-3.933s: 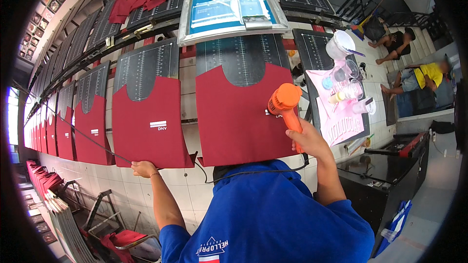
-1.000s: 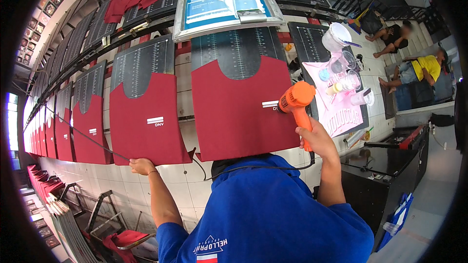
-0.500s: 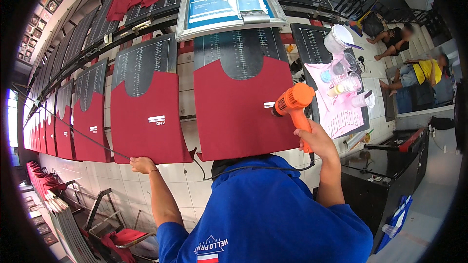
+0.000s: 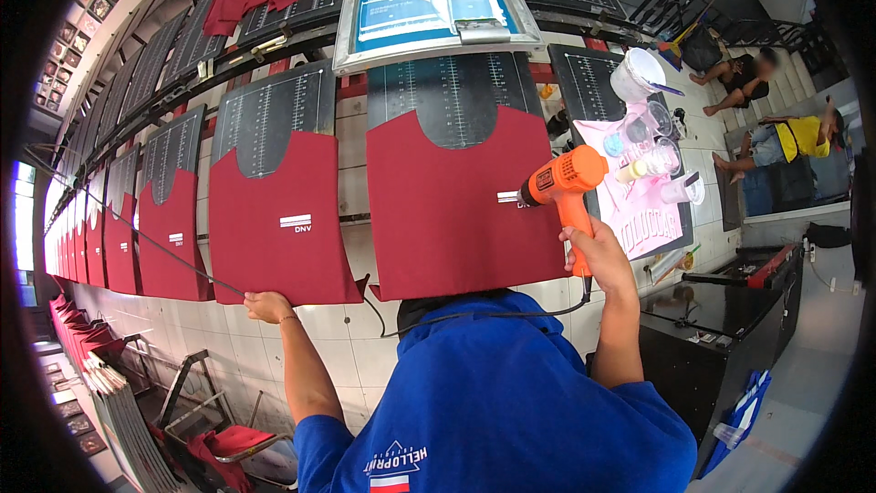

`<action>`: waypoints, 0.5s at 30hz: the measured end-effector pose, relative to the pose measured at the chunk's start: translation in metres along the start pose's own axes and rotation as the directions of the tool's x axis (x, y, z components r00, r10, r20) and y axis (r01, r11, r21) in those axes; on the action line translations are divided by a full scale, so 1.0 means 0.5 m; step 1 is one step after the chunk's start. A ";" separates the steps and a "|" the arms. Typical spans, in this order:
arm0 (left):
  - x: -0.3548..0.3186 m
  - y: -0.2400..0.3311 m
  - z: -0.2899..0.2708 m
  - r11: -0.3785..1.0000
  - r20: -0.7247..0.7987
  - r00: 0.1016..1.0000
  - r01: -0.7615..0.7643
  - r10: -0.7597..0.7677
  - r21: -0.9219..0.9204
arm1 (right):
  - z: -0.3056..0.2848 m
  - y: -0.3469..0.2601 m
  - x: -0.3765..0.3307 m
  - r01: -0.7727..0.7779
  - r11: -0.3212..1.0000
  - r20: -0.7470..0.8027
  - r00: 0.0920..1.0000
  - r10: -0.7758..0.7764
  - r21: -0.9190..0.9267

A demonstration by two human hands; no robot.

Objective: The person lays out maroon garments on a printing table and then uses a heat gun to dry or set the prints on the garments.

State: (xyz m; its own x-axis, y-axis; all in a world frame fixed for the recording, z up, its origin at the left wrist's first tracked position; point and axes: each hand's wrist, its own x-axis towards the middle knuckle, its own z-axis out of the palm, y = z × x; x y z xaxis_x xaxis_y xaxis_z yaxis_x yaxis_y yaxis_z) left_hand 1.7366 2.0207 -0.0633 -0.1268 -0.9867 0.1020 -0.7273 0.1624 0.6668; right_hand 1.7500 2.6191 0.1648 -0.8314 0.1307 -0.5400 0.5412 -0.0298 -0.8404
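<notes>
My right hand (image 4: pixel 599 258) is wrapped round the handle of an orange heat gun (image 4: pixel 568 178). Its dark nozzle points left at a small white print (image 4: pixel 507 197) on a maroon T-shirt (image 4: pixel 456 228), which is stretched over a dark ruled board (image 4: pixel 453 82). At the lower edge of the neighbouring maroon T-shirt (image 4: pixel 265 260), my left hand (image 4: pixel 267 307) is closed on a thin dark power cord (image 4: pixel 164 251) that slants down from the upper left. More cord (image 4: pixel 474 315) hangs from the gun's handle and crosses in front of the blue shirt.
A framed printing screen (image 4: pixel 436 14) lies beyond the middle board. On the right, a white bucket (image 4: pixel 636 76) and several plastic cups stand around a pink printed cloth (image 4: pixel 630 192). A black cabinet (image 4: pixel 712 347) is nearer. Two people sit and lie at the far right.
The heat gun and my right hand have shifted slightly right, and the nozzle has moved off the left of the print toward its right end. My left hand stays on the cord.
</notes>
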 end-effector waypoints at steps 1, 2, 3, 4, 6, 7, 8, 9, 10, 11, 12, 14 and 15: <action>0.002 -0.002 0.001 1.000 -0.001 1.000 -0.004 0.004 0.007 | 0.004 0.003 0.002 0.014 0.999 -0.009 1.000 -0.014 -0.038; 0.004 -0.003 0.001 1.000 -0.002 1.000 -0.008 0.008 0.014 | 0.010 0.009 0.006 0.027 0.997 -0.018 0.999 -0.029 -0.077; 0.003 -0.001 0.000 1.000 -0.002 1.000 -0.004 0.004 0.012 | 0.015 0.013 0.009 0.041 0.993 -0.025 0.999 -0.044 -0.115; 0.002 0.000 -0.001 1.000 -0.002 1.000 0.000 0.000 0.010 | 0.012 0.011 0.009 0.029 0.996 -0.010 1.000 -0.030 -0.088; -0.003 0.006 -0.005 1.000 0.002 1.000 0.007 -0.007 0.007 | 0.000 0.008 0.011 0.002 0.999 0.020 1.000 -0.002 -0.034; -0.009 0.014 -0.008 1.000 0.008 1.000 0.011 -0.011 0.007 | 0.007 0.009 0.012 0.021 0.999 0.012 1.000 -0.020 -0.050; -0.012 0.019 -0.009 1.000 0.013 1.000 0.014 -0.014 0.007 | 0.018 0.012 0.012 0.039 0.997 0.004 0.999 -0.038 -0.067; -0.013 0.020 -0.011 1.000 0.012 1.000 0.014 -0.014 0.005 | 0.025 0.012 0.011 0.057 0.995 -0.002 0.998 -0.057 -0.085; -0.014 0.020 -0.012 1.000 0.012 1.000 0.014 -0.014 0.004 | 0.024 0.008 0.011 0.045 0.996 0.018 0.999 -0.044 -0.076; -0.015 0.020 -0.012 1.000 0.012 1.000 0.014 -0.014 0.002 | 0.023 0.002 0.011 0.032 0.997 0.039 0.999 -0.030 -0.066; -0.014 0.019 -0.012 1.000 0.010 1.000 0.011 -0.011 0.005 | 0.023 -0.002 0.010 0.020 0.998 0.061 0.998 -0.017 -0.056; -0.009 0.013 -0.006 1.000 0.007 1.000 0.007 -0.007 0.010 | 0.035 -0.001 0.012 0.043 0.997 0.075 0.996 -0.038 -0.064; -0.003 0.004 -0.005 1.000 0.007 1.000 -0.022 0.022 0.007 | 0.042 0.000 0.013 0.054 0.996 0.086 0.995 -0.048 -0.067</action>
State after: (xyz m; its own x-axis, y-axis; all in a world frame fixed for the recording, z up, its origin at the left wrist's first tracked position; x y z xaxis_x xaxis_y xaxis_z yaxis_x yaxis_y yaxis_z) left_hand 1.7368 2.0224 -0.0604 -0.1475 -0.9827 0.1119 -0.7290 0.1845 0.6592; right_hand 1.7420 2.5993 0.1603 -0.8643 0.0462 -0.5009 0.5027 0.0440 -0.8634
